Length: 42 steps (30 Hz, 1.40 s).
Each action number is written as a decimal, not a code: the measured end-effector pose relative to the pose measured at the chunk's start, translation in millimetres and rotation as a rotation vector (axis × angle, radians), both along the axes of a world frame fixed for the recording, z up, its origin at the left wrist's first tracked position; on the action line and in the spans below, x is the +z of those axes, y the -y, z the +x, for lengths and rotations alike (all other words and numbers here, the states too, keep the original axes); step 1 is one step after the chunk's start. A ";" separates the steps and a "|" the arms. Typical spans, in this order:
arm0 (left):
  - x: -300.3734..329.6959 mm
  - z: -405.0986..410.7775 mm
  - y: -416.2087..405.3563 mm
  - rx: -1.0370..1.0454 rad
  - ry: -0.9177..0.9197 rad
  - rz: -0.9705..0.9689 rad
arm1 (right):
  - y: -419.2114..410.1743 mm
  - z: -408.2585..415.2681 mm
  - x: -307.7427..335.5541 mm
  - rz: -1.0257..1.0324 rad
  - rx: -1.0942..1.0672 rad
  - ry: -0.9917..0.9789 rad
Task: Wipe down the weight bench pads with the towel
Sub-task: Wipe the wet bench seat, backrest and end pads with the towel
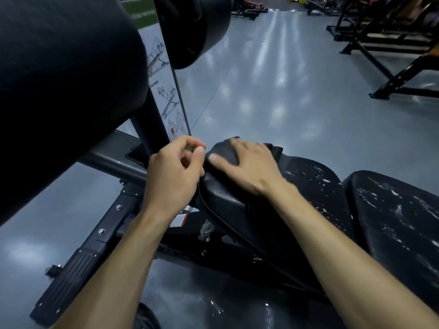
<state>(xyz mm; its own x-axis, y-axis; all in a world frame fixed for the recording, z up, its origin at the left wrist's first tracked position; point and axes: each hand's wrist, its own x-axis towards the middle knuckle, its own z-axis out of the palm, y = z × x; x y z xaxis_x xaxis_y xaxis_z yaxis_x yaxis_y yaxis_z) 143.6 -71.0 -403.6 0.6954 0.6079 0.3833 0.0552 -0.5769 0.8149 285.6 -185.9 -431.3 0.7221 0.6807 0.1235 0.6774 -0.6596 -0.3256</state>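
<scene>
Where pressed, towel [225,150] under right hand [251,162]

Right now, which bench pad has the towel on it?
The seat pad, under the right hand, carries the dark towel. The cracked back pad beside it and the big roller pad are bare.

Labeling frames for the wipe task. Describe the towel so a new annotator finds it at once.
Start at the cracked black seat pad in the middle of the view and follow it to its far, narrow end. The towel is the dark cloth draped over that tip, under the flat right hand. Unlike the glossy pad, it is matte and wrinkled, with a loose edge showing past the fingers.
</scene>
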 end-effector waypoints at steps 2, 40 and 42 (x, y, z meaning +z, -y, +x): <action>-2.0 8.0 6.5 -0.021 -0.001 -0.017 | 24.1 -22.1 -8.9 0.049 0.111 0.014; -6.8 6.4 30.6 -0.079 -0.072 0.041 | 119.5 57.8 -30.0 0.025 -0.236 -0.086; -7.4 9.8 30.7 -0.086 -0.078 0.034 | 130.8 11.4 -35.1 0.096 -0.083 -0.044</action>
<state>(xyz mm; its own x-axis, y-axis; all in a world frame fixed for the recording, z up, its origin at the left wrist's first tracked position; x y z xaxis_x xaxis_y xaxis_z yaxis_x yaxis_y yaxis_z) 153.4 -101.7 -411.0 0.7731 0.5318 0.3457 0.0664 -0.6098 0.7897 296.9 -316.6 -466.5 0.7813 0.6053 0.1523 0.6059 -0.6770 -0.4179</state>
